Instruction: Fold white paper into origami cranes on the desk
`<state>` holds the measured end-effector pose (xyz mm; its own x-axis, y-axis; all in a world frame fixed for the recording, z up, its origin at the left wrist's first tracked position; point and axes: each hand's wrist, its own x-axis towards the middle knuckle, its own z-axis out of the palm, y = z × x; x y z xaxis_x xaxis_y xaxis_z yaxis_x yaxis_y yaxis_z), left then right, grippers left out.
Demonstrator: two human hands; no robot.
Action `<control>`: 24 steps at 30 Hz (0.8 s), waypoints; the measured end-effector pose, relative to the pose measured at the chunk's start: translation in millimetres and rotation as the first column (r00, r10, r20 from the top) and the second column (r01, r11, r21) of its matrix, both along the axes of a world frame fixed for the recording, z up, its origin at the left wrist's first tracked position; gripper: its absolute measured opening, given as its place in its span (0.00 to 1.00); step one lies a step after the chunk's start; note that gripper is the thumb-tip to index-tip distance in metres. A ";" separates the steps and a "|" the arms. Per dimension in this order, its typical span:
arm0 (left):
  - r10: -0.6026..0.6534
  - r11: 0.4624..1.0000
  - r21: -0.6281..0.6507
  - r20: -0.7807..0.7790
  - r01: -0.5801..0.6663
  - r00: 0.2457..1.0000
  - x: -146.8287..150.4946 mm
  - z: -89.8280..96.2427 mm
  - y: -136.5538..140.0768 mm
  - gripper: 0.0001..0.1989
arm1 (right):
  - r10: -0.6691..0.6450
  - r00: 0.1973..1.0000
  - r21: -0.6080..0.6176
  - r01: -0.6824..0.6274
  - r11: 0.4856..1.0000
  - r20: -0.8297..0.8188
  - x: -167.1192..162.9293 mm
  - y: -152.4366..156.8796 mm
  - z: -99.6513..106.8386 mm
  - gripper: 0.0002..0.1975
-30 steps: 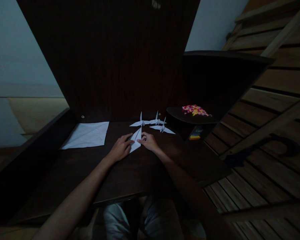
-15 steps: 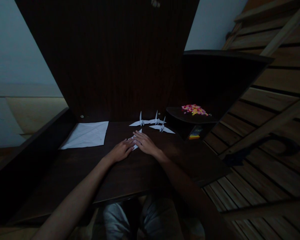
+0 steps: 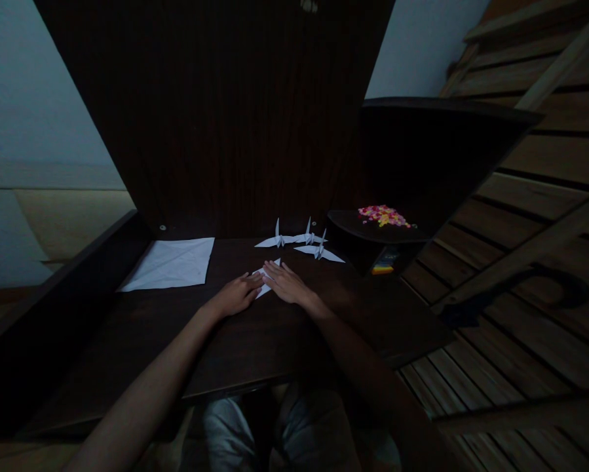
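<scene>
Under both my hands a small piece of folded white paper (image 3: pixel 261 292) lies on the dark wooden desk (image 3: pixel 255 354). My left hand (image 3: pixel 238 295) rests on its left side, fingers stretched out flat. From the right, my right hand (image 3: pixel 285 283) presses its extended fingers on the paper, close to the left fingertips. Much of the paper is covered, so its full shape is hidden. Just beyond the hands stand three white origami cranes: one on the left (image 3: pixel 279 241), one behind (image 3: pixel 310 238) and one on the right (image 3: pixel 320 252).
A larger creased white paper sheet (image 3: pixel 176 262) lies at the left by the desk's raised side board (image 3: pixel 78 298). On a low corner shelf (image 3: pixel 346 221) at the right sits a pile of small colourful pieces (image 3: pixel 385 215). A small box with a yellow band (image 3: pixel 383 262) is below it.
My right hand's fingers have shifted slightly on the folded paper, and the paper's visible edges have changed a little. Both hands stay on it. The cranes and sheet have not moved.
</scene>
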<state>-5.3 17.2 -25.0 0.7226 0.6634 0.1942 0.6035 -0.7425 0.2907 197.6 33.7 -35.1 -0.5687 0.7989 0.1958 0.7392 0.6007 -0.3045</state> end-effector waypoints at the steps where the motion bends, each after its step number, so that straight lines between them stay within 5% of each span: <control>1: -0.001 1.000 -0.006 -0.006 0.001 1.000 -0.7 1.0 -0.2 0.22 | -0.012 1.000 -0.001 0.012 1.000 0.003 0.3 0.8 -0.1 0.30; 11: 0.044 0.997 -0.070 0.018 -0.043 0.999 -6.7 9.6 -0.6 0.22 | -0.147 0.989 0.001 0.147 0.989 -0.035 6.6 6.8 0.0 0.26; 18: 0.403 0.915 0.012 0.018 -0.403 0.915 -21.3 7.9 6.3 0.18 | -0.229 0.971 0.115 0.235 0.965 -0.061 15.3 5.0 4.7 0.17; 24: 0.533 0.842 0.068 0.044 -0.535 0.845 -26.9 7.4 10.4 0.15 | -0.254 0.960 0.120 0.268 0.956 -0.122 18.6 1.4 11.0 0.11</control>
<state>-32.2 27.5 -17.6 0.2558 0.9283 0.2700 0.9067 -0.3273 0.2661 216.1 35.1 -24.1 -0.3147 0.8790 0.3582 0.8438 0.4319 -0.3186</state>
